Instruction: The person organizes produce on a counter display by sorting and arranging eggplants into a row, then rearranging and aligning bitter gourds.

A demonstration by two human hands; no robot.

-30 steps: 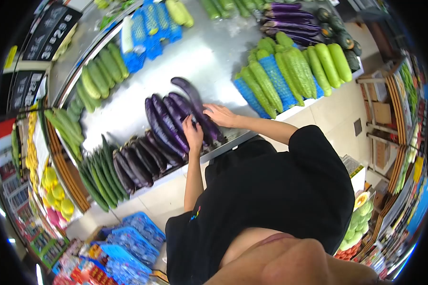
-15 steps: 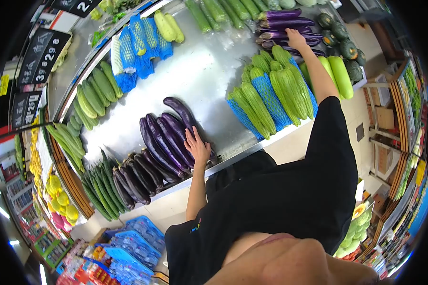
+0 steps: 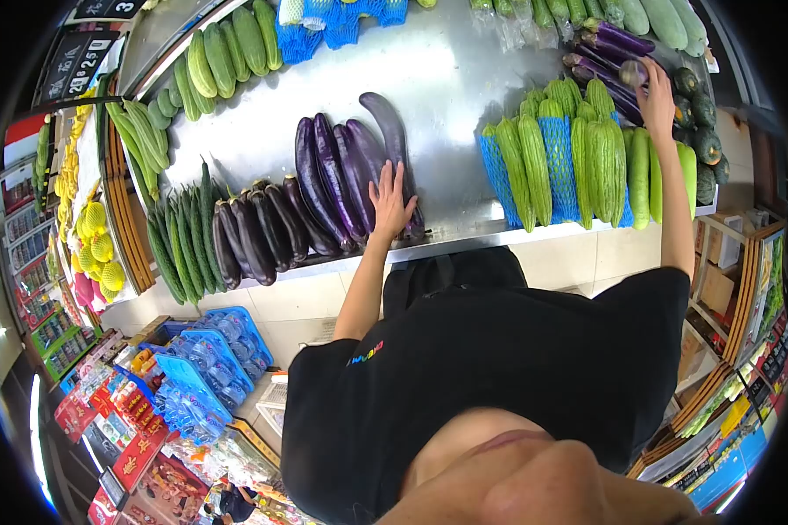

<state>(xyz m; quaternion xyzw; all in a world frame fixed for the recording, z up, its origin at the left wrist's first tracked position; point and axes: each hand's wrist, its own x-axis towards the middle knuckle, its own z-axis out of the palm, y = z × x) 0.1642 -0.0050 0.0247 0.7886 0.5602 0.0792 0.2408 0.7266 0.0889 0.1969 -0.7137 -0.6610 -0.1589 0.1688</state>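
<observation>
My left hand (image 3: 391,206) lies with its fingers spread over the near ends of a row of long purple eggplants (image 3: 324,171). The rightmost eggplant (image 3: 385,122) in that row curves away beyond my fingertips. At the far right, my right hand (image 3: 657,101) has its fingers closed around the rounded end of an eggplant (image 3: 633,73), which looks slightly blurred. Other long eggplants (image 3: 617,39) lie in a pile beside and behind it. Part of the held eggplant is hard to separate from the pile.
Bitter melons (image 3: 604,162) in blue netting and light green gourds (image 3: 641,179) lie before my right arm. Dark round squashes (image 3: 707,144) sit at the right edge. Darker eggplants (image 3: 252,232) and cucumbers (image 3: 184,236) line the left front of the metal counter (image 3: 473,105).
The view has turned and shifted, so the counter's front edge lies more level. My right hand has gone from reaching over the eggplant pile to gripping one end. My left hand stays on the row.
</observation>
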